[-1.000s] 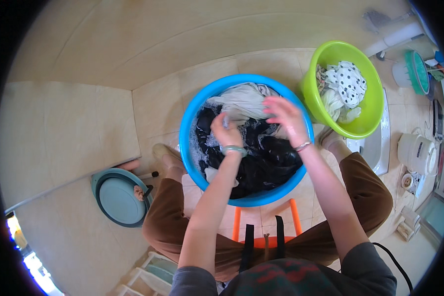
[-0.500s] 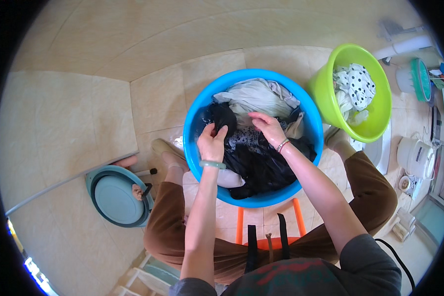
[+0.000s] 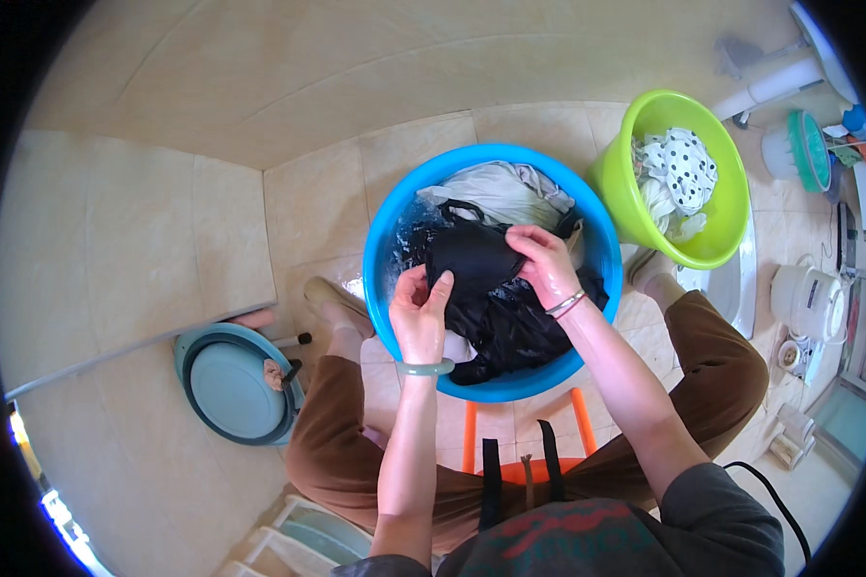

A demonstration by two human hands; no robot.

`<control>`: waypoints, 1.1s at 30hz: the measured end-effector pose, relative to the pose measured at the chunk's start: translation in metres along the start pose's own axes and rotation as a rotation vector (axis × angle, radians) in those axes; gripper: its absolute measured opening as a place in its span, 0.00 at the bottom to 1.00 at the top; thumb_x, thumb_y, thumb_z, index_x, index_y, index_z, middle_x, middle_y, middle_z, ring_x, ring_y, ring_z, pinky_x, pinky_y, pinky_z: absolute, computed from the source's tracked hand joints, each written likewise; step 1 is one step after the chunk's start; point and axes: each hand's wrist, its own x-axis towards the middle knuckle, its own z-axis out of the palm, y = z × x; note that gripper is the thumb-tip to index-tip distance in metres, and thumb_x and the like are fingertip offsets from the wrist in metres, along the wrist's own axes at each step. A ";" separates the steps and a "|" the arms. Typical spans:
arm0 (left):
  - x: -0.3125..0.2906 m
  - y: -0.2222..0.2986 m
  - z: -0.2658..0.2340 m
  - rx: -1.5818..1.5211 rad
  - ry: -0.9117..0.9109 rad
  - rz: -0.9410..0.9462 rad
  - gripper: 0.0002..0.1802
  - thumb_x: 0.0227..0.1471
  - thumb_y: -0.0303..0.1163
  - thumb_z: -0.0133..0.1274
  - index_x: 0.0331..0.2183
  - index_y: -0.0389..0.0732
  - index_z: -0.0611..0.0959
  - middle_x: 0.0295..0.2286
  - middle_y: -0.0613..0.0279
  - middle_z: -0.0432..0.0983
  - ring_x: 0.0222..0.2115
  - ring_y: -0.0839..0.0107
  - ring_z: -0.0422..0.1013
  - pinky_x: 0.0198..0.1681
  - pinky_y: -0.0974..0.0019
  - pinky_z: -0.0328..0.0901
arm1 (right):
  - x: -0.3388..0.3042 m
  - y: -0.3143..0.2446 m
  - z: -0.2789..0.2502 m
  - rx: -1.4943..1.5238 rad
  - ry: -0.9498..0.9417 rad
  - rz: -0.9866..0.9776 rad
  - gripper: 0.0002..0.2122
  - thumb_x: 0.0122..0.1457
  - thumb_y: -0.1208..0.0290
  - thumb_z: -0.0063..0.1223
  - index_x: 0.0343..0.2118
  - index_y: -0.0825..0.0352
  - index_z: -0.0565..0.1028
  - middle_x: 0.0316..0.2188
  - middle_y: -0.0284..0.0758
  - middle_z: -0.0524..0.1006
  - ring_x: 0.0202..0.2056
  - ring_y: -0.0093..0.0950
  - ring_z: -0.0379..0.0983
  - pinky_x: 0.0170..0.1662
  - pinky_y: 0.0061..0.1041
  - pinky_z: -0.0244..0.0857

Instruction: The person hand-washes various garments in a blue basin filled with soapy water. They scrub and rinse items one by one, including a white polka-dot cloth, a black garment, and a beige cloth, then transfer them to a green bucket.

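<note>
Both hands are in the blue basin (image 3: 391, 240), working one black garment (image 3: 471, 258). My left hand (image 3: 421, 313) is closed on the near-left edge of the garment, fingers curled over the fabric, just inside the basin's near-left wall. My right hand (image 3: 542, 262) is closed on the garment's right edge, fingers pinching a fold. The garment is bunched between the two hands, lifted a little above the rest of the wash, about the middle of the basin.

Change from half a second ago: the hands then lay flatter on the dark pile, left hand pressed down at the basin's left side, right hand reaching across the middle. Now both have drawn up and toward each other, and the black garment is gathered into a tighter lump between them. A second ago the right hand was farther out, near the basin's far rim.

Under the garment lies more dark cloth (image 3: 510, 332), wet and shiny, filling the near half of the basin. A pale grey cloth (image 3: 498, 190) lies along the far side of the basin. Water shows at the far-left inside wall.

To the right of the basin, just beside it, stands a green basin (image 3: 731, 226) with spotted white cloth (image 3: 685, 168) in it. To the left of the blue basin, well apart, a teal lid (image 3: 233, 385) lies on the tiled floor (image 3: 144, 221).
</note>
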 end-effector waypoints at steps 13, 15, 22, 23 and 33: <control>0.071 -0.108 -0.021 0.025 -0.088 -0.085 0.25 0.47 0.32 0.63 0.48 0.39 0.76 0.39 0.61 0.76 0.42 0.72 0.71 0.48 0.70 0.64 | 0.018 0.018 -0.053 0.349 0.266 0.209 0.15 0.55 0.79 0.56 0.46 0.71 0.70 0.21 0.29 0.68 0.20 0.20 0.66 0.28 0.20 0.69; 0.071 -0.119 -0.018 0.218 -0.044 -0.055 0.29 0.46 0.34 0.64 0.50 0.39 0.75 0.43 0.59 0.75 0.45 0.68 0.69 0.49 0.66 0.63 | 0.019 0.023 -0.054 0.017 0.262 0.041 0.17 0.54 0.79 0.59 0.47 0.71 0.71 0.22 0.30 0.69 0.21 0.21 0.67 0.28 0.21 0.70; 0.064 -0.126 -0.022 0.941 -0.016 -0.008 0.36 0.39 0.42 0.67 0.51 0.42 0.74 0.47 0.48 0.70 0.49 0.50 0.66 0.53 0.55 0.61 | 0.035 0.050 -0.043 -1.663 0.195 -0.762 0.27 0.35 0.73 0.69 0.45 0.57 0.74 0.46 0.38 0.66 0.47 0.41 0.63 0.49 0.41 0.60; 0.061 -0.128 -0.022 0.929 -0.008 0.040 0.36 0.39 0.42 0.68 0.51 0.42 0.75 0.47 0.48 0.70 0.48 0.51 0.67 0.52 0.55 0.62 | 0.043 0.051 -0.049 -1.628 0.198 -0.726 0.24 0.35 0.74 0.68 0.41 0.57 0.75 0.45 0.38 0.66 0.47 0.41 0.63 0.49 0.40 0.60; 0.048 -0.163 -0.060 0.214 -0.018 -0.019 0.13 0.45 0.19 0.56 0.37 0.37 0.81 0.31 0.62 0.77 0.34 0.69 0.72 0.44 0.71 0.64 | 0.039 0.030 -0.057 -0.457 0.156 -0.151 0.16 0.49 0.70 0.67 0.35 0.69 0.71 0.28 0.28 0.75 0.30 0.15 0.70 0.34 0.15 0.65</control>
